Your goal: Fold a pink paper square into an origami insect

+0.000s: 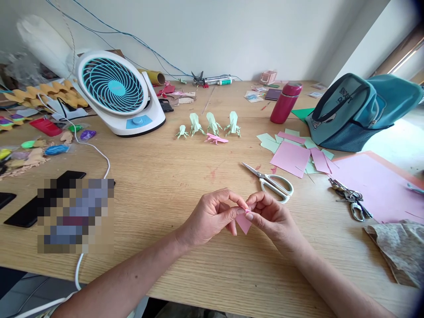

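You've got a small, crisp pink paper piece with a pointed lower tip (244,224) up between both hands, over the front-middle of the table. Your left hand (212,216) is pinching it thumb to forefinger, and your right hand (273,218) has the same kind of pinch on its upper end, fingertips of both nearly meeting. The tiny fold under them is mostly hidden, so I can't tell its shape.

Just past your right hand are the steel scissors with white looped handles (263,177), blades angled away to the left. Farther back stand four pale-green, sharply creased paper figures (213,123), with a spiky, low pink paper figure (216,138) in front. Flat pink and green paper pieces (291,158) overlap off to the right, straight-cut edges, near a metal key bunch (347,194) and a crinkly patterned cloth (400,247).

Roomwise, the smooth wood-grain tabletop (165,176) is bare from your left hand out to the floppy white cable (97,152), and between your hands and the figures too. Your left forearm crosses the front edge.
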`<state>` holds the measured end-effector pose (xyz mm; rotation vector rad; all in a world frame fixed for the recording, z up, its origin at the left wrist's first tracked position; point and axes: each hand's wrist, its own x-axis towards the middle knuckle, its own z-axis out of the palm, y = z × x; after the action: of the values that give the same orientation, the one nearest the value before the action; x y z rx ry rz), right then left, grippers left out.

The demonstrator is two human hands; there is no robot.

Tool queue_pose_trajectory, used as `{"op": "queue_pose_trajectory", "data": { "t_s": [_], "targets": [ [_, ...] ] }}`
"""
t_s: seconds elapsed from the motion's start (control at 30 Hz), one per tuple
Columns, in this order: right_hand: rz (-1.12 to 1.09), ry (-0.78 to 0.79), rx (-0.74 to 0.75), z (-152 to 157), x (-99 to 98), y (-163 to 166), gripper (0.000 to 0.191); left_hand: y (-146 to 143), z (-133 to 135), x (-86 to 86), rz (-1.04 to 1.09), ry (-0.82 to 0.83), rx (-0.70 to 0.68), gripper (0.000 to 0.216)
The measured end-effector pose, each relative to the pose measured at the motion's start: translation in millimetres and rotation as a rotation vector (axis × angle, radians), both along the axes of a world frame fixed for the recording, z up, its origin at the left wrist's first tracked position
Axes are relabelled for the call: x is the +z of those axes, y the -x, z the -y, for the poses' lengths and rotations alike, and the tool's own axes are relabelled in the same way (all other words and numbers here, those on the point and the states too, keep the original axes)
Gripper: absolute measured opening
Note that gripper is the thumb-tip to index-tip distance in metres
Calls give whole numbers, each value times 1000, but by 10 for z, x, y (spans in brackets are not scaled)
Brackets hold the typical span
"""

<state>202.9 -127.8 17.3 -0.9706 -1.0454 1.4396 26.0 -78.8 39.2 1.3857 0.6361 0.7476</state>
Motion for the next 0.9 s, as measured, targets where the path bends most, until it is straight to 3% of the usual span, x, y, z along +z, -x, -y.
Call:
{"op": "queue_pose_trajectory", "data": {
  "t_s": [0.23, 0.43, 0.67, 0.9],
  "targets": [
    [-43, 34, 6, 3, 9, -3, 27, 22, -56, 4, 2, -219, 21, 10],
    [-123, 115, 72, 9, 6, -3, 26, 24, -88, -11, 98, -286, -41, 7],
    [-127, 79, 40, 8, -32, 16, 24, 65, -126, 60, -33, -542, -1, 5],
    [-154, 106, 64, 22, 1, 32, 25, 59, -114, 44, 7, -566, 4, 6]
  ]
}}
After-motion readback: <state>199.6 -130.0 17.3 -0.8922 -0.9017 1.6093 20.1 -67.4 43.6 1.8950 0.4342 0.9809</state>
